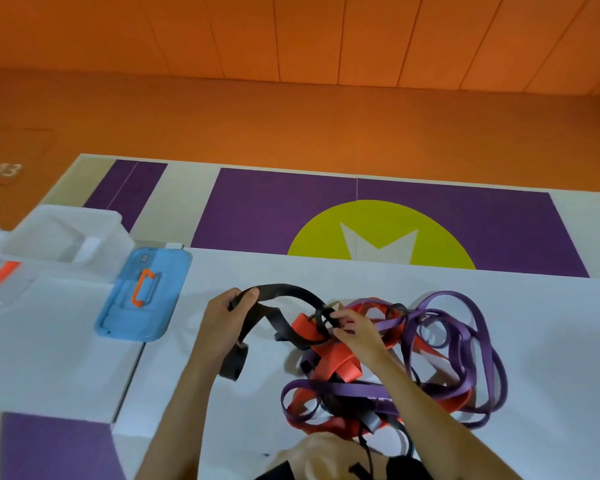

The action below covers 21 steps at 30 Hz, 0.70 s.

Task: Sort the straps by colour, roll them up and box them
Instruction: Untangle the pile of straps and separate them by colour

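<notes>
Both hands gripped one black strap (291, 292): the left hand (224, 318) pinched an end, the right hand (355, 329) held it where it entered the tangled pile (395, 358) of purple, red and black straps, too knotted to count, on the white table (326, 271). Bare tabletop lay beyond and to the right. At far left stood one clear box (66, 237) beside one blue lid (144, 294).

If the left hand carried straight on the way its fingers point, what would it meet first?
Probably nothing on the white table itself: the left hand, gripping the black strap, points up and slightly right across bare tabletop towards its far edge. Depth is unclear.
</notes>
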Tool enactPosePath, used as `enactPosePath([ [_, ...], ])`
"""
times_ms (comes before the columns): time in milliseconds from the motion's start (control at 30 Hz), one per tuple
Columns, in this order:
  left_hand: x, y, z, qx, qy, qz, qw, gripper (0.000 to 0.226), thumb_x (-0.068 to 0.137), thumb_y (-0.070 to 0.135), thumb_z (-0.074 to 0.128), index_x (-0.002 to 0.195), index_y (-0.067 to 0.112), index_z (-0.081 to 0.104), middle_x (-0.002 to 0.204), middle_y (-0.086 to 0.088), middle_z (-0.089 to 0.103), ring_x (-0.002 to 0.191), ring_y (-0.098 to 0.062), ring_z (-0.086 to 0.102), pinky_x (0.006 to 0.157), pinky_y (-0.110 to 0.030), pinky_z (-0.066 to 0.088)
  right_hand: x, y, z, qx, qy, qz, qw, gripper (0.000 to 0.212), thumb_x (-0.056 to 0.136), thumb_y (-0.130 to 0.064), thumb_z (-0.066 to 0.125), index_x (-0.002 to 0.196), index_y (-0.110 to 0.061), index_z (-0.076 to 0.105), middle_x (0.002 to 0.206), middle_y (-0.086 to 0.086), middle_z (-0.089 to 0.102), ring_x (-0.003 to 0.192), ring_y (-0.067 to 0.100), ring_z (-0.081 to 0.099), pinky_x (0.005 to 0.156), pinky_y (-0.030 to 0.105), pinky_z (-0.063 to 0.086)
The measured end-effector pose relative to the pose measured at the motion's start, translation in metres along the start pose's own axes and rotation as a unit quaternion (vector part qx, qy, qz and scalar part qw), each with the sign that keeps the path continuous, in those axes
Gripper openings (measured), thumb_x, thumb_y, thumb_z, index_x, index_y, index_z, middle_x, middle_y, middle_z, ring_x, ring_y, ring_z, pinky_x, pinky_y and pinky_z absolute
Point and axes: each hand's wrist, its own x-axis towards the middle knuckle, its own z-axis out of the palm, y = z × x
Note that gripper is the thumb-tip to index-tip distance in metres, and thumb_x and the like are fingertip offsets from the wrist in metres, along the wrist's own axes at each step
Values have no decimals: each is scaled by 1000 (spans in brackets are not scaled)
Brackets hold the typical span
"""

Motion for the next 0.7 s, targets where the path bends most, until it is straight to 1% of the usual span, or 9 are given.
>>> enactPosePath([
  [67,0,-6,0,-14,6,-15,1000,39,103,38,61,77,9,58,67,-3,51,67,-17,48,64,-29,38,-7,-2,6,5,4,-11,1000,36,91,-3,73,95,-39,75,100,-23,77,99,1,72,94,38,59],
  [167,-2,-12,7,-38,12,-34,999,32,103,33,61,84,7,61,63,3,64,66,-19,53,63,-29,41,-16,-4,7,49,-4,-7,999,25,94,-4,70,91,-29,73,96,-17,78,98,3,73,94,38,57],
  [300,-2,-2,13,-66,8,-13,998,24,104,27,60,96,4,63,91,-19,71,72,-25,61,54,-17,50,-19,-7,1,130,-19,27,991,23,99,0,58,111,-20,60,95,-1,82,100,16,77,103,43,54],
  [367,-4,9,15,-68,6,26,997,23,105,23,59,97,1,59,90,-22,65,75,-25,61,52,-12,49,-21,-6,1,131,-26,24,991,38,100,1,57,122,-30,57,102,3,81,108,19,75,106,44,53],
  [433,-9,24,17,-65,5,69,996,25,105,21,59,94,-1,52,85,-23,54,71,-19,56,53,-13,49,-20,-6,0,124,-27,17,992,59,94,-3,69,130,-45,50,128,3,73,115,20,68,104,38,52],
  [500,-13,40,22,-76,-25,102,992,26,104,18,59,86,3,49,72,-10,49,63,-12,53,53,-19,49,-19,-15,-6,66,-32,2,997,91,81,-19,87,145,-57,34,157,-3,46,126,16,52,108,34,41],
  [600,-16,66,30,-75,-142,146,976,29,104,16,61,78,12,49,68,-1,50,62,-17,55,57,-26,49,-14,-40,-16,-10,-21,-50,998,139,66,-38,97,164,-44,-1,170,-13,8,154,10,13,120,37,20],
  [667,-20,82,37,-60,-218,179,958,27,104,16,61,80,7,51,73,-8,49,66,-21,57,62,-31,50,-10,-61,-19,-19,-16,-104,994,143,66,-39,97,164,-43,-7,171,-15,10,157,14,14,122,37,23],
  [700,-22,89,39,-57,-245,194,948,26,104,16,61,85,0,52,77,-15,50,69,-23,57,65,-33,50,-8,-71,-22,-15,-17,-117,993,139,67,-39,97,165,-43,-2,167,-12,24,154,15,25,120,37,31],
])
